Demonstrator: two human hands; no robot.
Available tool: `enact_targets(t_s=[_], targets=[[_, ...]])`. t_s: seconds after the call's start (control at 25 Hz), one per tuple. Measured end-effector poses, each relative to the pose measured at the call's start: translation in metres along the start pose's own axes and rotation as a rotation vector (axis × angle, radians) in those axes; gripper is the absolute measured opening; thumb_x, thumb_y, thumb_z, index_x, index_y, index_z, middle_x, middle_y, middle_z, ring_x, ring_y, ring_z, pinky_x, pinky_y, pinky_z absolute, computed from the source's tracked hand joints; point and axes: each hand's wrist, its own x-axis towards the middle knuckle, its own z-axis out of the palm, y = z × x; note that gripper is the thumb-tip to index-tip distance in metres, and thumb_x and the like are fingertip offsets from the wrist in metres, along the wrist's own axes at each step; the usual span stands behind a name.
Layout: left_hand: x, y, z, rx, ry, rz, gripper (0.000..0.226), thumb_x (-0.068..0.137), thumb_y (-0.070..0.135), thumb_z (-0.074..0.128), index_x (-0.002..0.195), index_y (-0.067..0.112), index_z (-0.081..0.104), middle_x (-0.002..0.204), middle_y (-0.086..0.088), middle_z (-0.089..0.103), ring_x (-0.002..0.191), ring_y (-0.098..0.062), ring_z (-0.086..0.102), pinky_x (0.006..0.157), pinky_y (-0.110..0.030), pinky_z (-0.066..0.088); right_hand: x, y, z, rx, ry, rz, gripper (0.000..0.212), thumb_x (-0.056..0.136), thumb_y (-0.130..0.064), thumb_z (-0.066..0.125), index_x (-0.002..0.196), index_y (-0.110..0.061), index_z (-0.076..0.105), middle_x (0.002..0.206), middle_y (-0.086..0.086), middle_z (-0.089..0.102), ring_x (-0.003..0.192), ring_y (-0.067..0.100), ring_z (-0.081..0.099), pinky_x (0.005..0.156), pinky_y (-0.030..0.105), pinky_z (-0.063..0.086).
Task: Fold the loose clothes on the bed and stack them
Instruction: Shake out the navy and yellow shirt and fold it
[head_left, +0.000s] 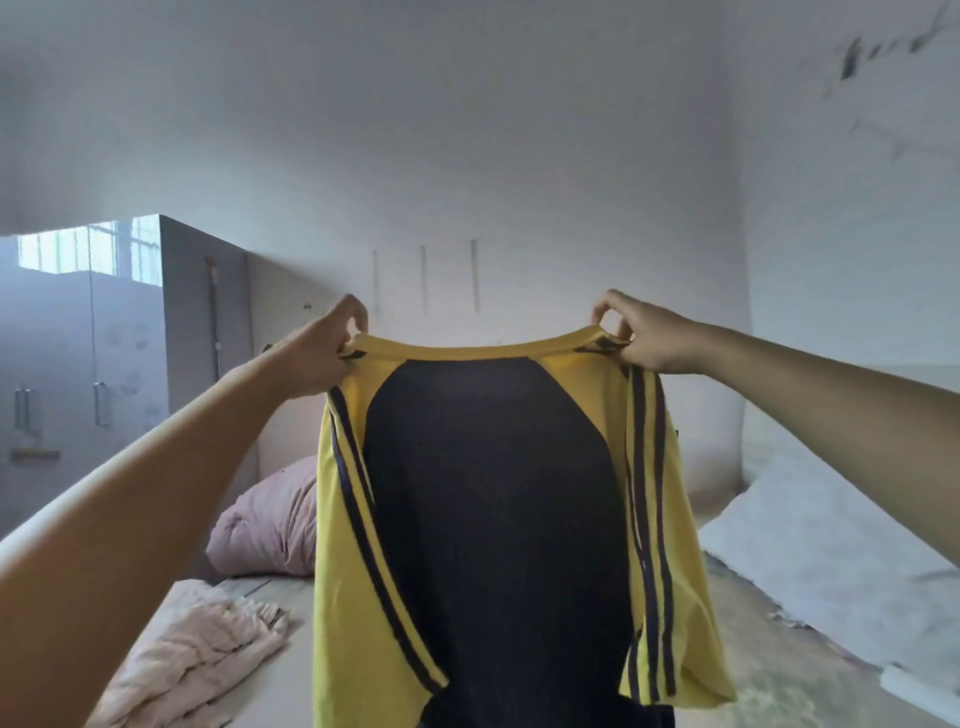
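A yellow and black jersey (498, 519) hangs full length in the air above the bed (753, 670), held up by its shoulders: the left hand (317, 353) pinches the fabric at one end of the yellow collar and the right hand (641, 332) pinches the other end, fingers and thumb of each curled onto the cloth. The shirt faces the camera with its black panel in the middle, and the striped sleeves droop down at either side; its hem drops out of view at the bottom edge. No fold has been put in it, so this garment looks to be at the very start of its turn, spread out for inspection or straightening before being laid down. On the bed to the lower left lies a crumpled pale pink garment (192, 654), loose and unfolded. A pink pillow (270, 525) sits behind the shirt, and a white sheet or blanket (831, 561) lies along the right. No stack of folded clothes shows anywhere in view, so by this evidence most of the work remains.
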Motion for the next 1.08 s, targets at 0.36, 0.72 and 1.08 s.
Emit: enact_targets(t_s=[0.36, 0.72, 1.08], targets=[[0.011, 0.007, -0.024, -0.085, 0.16, -0.441, 0.011, 0.094, 0.016, 0.055, 0.095, 0.006, 0.058, 0.074, -0.009, 0.053, 0.063, -0.024, 0.053, 0.057, -0.03, 0.048, 0.002, -0.022, -0.011, 0.549, 0.022, 0.168, 0.022, 0.094, -0.023, 0.056, 0.081, -0.007, 0.061, 0.078, 0.009, 0.062, 0.069, 0.02, 0.061, 0.06, 0.028, 0.052], [0.013, 0.009, -0.05, -0.513, 0.358, -0.237, 0.027, 0.083, 0.009, 0.07, 0.11, 0.009, 0.065, 0.101, -0.008, 0.061, 0.081, -0.017, 0.057, 0.074, -0.023, 0.049, 0.018, -0.015, -0.04, 0.003, 0.331, -0.12, 0.025, 0.091, -0.028, 0.06, 0.072, -0.013, 0.052, 0.072, 0.002, 0.05, 0.068, 0.017, 0.046, 0.056, 0.028, 0.032], [0.03, -0.007, -0.051, 0.191, 0.261, -0.152, 0.027, 0.08, 0.039, 0.071, 0.073, 0.014, 0.063, 0.077, -0.006, 0.054, 0.074, -0.024, 0.052, 0.068, -0.03, 0.043, 0.017, 0.0, -0.055, -0.278, 0.249, 0.041, 0.021, 0.096, -0.025, 0.05, 0.093, -0.007, 0.059, 0.074, 0.009, 0.058, 0.058, 0.027, 0.061, 0.051, 0.026, 0.043]])
